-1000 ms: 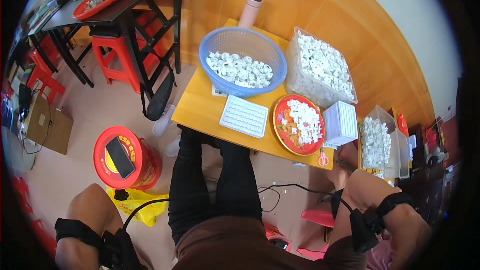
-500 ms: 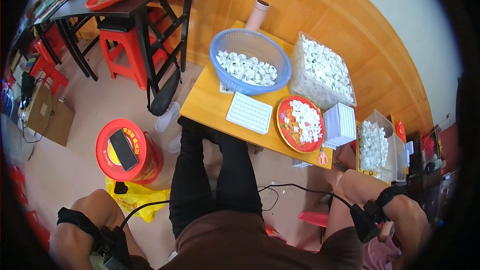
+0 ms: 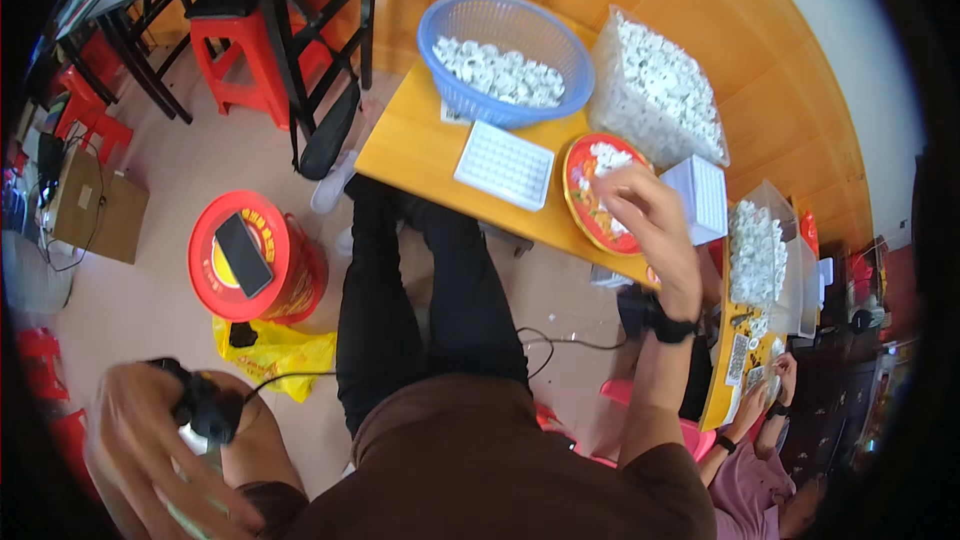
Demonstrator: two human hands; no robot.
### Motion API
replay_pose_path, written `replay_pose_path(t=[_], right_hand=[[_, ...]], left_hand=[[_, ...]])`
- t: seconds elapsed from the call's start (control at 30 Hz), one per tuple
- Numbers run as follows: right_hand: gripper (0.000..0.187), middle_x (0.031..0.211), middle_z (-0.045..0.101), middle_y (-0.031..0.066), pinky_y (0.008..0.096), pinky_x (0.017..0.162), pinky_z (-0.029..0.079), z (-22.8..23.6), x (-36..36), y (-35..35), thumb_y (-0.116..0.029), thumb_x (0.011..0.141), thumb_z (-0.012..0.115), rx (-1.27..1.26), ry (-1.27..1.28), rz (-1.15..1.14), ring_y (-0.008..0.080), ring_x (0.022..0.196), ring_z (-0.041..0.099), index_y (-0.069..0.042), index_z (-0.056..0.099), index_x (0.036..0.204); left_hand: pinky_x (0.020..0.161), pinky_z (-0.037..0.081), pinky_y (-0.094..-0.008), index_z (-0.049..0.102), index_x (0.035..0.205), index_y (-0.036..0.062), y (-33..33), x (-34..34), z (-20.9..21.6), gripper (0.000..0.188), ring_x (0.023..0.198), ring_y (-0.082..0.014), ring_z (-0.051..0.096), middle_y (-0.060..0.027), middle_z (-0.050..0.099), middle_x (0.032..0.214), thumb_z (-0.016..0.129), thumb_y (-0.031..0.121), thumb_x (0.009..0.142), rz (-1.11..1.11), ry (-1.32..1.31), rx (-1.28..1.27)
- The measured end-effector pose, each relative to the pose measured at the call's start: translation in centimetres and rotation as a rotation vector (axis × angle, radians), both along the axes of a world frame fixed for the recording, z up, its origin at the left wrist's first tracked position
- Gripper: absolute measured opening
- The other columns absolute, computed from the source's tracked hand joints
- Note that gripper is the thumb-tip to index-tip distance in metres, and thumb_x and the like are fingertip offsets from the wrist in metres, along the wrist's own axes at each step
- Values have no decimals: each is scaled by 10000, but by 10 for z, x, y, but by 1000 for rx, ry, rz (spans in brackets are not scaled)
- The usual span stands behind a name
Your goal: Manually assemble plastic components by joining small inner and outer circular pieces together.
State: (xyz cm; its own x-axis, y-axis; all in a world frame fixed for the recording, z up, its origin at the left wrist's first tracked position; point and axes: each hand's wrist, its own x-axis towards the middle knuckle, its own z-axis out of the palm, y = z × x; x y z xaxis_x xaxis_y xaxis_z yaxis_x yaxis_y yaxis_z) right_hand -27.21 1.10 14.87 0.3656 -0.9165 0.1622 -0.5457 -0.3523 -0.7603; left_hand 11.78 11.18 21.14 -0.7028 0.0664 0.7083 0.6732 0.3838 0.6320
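My right hand [image 3: 645, 215] reaches over the red patterned plate [image 3: 580, 205], its fingers loosely bent and apart above small white pieces [image 3: 607, 155]. No held piece shows in it. At the lower left, beside my knee, my left hand [image 3: 165, 455] is blurred, with its fingers stretched out and nothing visible in them. Left of the plate, a white tray with rows of small cells [image 3: 505, 165] lies flat on the yellow table [image 3: 400, 150]. A stack of similar white trays [image 3: 697, 202] stands just right of the plate.
Behind the tray sits a blue basket [image 3: 455, 90] of white parts. Beside it is a clear bin [image 3: 655, 105] filled with similar parts. A red bucket [image 3: 300, 280] carries a black phone [image 3: 243, 255]. At right, another person's hands [image 3: 770, 390] work at another table.
My right hand has come in from the right side to above the plate. My left hand has come into view at the lower left. The view has shifted, and another person's hands now show at right.
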Motion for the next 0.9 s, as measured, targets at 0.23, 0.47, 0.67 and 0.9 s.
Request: replay_pose_path(t=[0.23, 0.47, 0.67, 0.9], right_hand=[[495, 1086, 531, 156, 370, 885, 398, -113, 18, -64, -179, 665, 728, -228, 217, -100, 316, 1037, 502, -13, 554, 1097], [757, 1217, 448, 219, 399, 952, 360, -128, 20, -87, -335, 573, 785, -146, 415, 61, 363, 1134, 436, -46, 486, 1206], [750, 1208, 453, 208, 434, 945, 351, -135, 21, -84, -353, 566, 789, -234, 459, 79, 361, 1135, 431, -95, 500, 1209], [728, 1179, 470, 193, 442, 935, 347, -132, 18, -89, -420, 591, 766, -143, 339, 89, 347, 1129, 431, -97, 517, 1194]], left_hand=[[802, 492, -358, 521, 1174, -15, 1, -10, -119, 466, 872, -266, 633, -167, 602, 1065, 584, 275, 815, 921, -30, 654], [810, 465, -255, 516, 1171, -41, -95, -81, -196, 382, 916, -149, 591, -130, 601, 1032, 601, 88, 821, 1302, -345, 829], [652, 477, -225, 581, 1070, -53, -191, -87, -246, 290, 701, -109, 602, -82, 634, 876, 597, 98, 823, 1718, -247, 584], [584, 452, -216, 628, 938, -49, -205, -97, -270, 191, 617, -90, 583, -66, 622, 704, 614, 75, 794, 1949, -230, 365]])
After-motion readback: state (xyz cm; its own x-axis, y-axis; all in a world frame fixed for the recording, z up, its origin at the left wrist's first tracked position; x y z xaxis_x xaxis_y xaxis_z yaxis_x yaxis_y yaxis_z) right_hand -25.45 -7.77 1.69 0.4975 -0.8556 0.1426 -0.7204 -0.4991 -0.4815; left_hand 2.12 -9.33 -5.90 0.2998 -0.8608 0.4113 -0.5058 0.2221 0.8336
